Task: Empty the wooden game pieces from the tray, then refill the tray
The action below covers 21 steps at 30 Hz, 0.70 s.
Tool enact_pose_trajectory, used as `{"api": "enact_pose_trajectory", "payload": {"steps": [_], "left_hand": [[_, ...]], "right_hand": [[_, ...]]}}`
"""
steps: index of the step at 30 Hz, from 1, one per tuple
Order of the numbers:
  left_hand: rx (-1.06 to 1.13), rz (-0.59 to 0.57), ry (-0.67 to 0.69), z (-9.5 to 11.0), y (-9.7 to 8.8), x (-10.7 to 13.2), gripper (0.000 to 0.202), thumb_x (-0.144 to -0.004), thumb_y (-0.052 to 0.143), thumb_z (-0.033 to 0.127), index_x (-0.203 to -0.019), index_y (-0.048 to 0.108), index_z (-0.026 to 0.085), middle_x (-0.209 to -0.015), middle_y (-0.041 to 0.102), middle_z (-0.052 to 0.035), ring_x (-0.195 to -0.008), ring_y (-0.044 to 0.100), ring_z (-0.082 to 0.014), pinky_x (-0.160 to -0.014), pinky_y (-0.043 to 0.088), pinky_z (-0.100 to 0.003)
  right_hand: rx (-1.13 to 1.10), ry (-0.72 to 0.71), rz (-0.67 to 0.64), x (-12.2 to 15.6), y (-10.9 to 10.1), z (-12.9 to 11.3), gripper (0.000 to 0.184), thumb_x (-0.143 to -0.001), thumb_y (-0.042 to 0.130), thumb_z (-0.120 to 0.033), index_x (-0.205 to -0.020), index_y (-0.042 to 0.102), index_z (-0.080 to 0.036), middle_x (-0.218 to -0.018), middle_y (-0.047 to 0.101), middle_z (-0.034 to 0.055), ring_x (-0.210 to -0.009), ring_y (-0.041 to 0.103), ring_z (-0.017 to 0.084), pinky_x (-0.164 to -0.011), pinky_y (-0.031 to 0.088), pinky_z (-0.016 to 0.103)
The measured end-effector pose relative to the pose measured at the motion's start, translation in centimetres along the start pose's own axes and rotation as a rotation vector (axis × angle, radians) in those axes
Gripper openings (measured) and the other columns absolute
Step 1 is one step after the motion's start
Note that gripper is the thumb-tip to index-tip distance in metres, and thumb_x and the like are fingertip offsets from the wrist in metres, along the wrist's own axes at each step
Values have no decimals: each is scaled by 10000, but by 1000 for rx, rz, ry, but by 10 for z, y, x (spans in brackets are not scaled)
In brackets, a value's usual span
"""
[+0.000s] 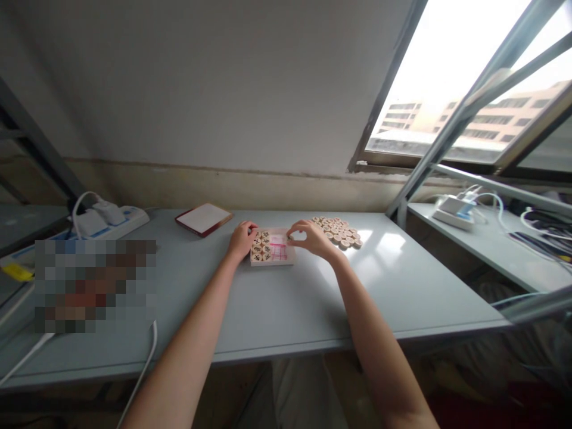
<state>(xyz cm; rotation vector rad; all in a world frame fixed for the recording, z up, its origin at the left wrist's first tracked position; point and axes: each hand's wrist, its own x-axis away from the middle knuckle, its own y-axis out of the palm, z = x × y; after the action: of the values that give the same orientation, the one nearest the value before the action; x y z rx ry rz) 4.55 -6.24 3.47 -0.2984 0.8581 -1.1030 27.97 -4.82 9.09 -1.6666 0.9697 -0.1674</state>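
A shallow white box [281, 261] sits on the desk in front of me. Round wooden Chinese chess pieces [261, 246] with dark characters fill its left part in two columns; its right part shows a bare bottom with pink-red lines. My left hand [242, 241] is closed at the box's left wall, fingers curled over the far left corner. Over the right edge, my right hand [315, 238] pinches a Chinese chess piece [290, 238] between thumb and forefinger, mostly hidden by the fingertips. Just beyond that hand lies a pile of loose pieces [343, 233].
A white-topped lid [204, 218] with dark red edges lies at the back left of the grey desk [286, 310]. Power strips with plugs [125, 215] and cables lie at far left and on the right-hand desk. A metal frame post [420, 173] rises at the right.
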Motion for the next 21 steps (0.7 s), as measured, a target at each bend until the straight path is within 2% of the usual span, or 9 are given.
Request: {"api": "enact_pose_trajectory", "payload": {"steps": [3, 6, 9, 13, 16, 19, 21], "left_hand": [[1, -5, -7, 0, 0, 0, 154, -730, 433, 156, -764, 583, 160, -814, 584, -37, -727, 530, -136, -715, 423, -259], [-1, -6, -8, 1, -1, 0, 162, -730, 424, 150, -764, 582, 160, -818, 591, -38, -728, 532, -135, -715, 423, -256], [-5, -7, -10, 3, -2, 1, 163, -727, 423, 152, -762, 582, 161, -815, 594, -38, -726, 533, -136, -713, 423, -255], [-6, -6, 0, 4, -3, 1, 170, -729, 422, 165, -764, 588, 160, -821, 602, -42, -711, 535, -134, -708, 421, -253], [-1, -17, -1, 4, -3, 1, 171, -723, 434, 176, -766, 600, 167, -822, 615, -37, -672, 534, -125, -685, 419, -245], [25, -48, -14, 4, -3, 1, 176, -716, 451, 193, -770, 616, 170, -806, 633, -30, -639, 533, -120, -658, 417, -237], [59, -72, -28, 4, -3, 1, 180, -708, 461, 201, -772, 626, 167, -795, 642, -29, -632, 538, -119, -642, 418, -233]], "right_hand": [[188, 152, 72, 9, -13, 17, 170, -730, 612, -375, -830, 659, -245, -961, 556, 50, -934, 467, 205, -837, 321, 329], [307, 303, -6, 18, -18, 34, 157, -695, 636, -383, -790, 666, -261, -989, 533, 51, -983, 428, 233, -860, 290, 365], [393, 436, -33, 23, -18, 45, 179, -692, 619, -383, -818, 654, -261, -1020, 506, 66, -1025, 387, 269, -860, 270, 420], [475, 516, 20, 26, -18, 50, 236, -702, 579, -308, -919, 609, -221, -1036, 480, 107, -1007, 384, 287, -827, 285, 445], [393, 453, 72, 23, -17, 44, 273, -699, 581, -289, -966, 582, -229, -1020, 488, 93, -986, 400, 273, -823, 302, 419], [214, 254, 130, 12, -12, 29, 222, -747, 550, -276, -966, 580, -260, -1008, 500, 56, -968, 417, 233, -815, 324, 359], [148, 126, 123, 1, -3, 16, 219, -764, 551, -263, -980, 586, -276, -1027, 501, 44, -972, 415, 217, -815, 325, 341]]}}
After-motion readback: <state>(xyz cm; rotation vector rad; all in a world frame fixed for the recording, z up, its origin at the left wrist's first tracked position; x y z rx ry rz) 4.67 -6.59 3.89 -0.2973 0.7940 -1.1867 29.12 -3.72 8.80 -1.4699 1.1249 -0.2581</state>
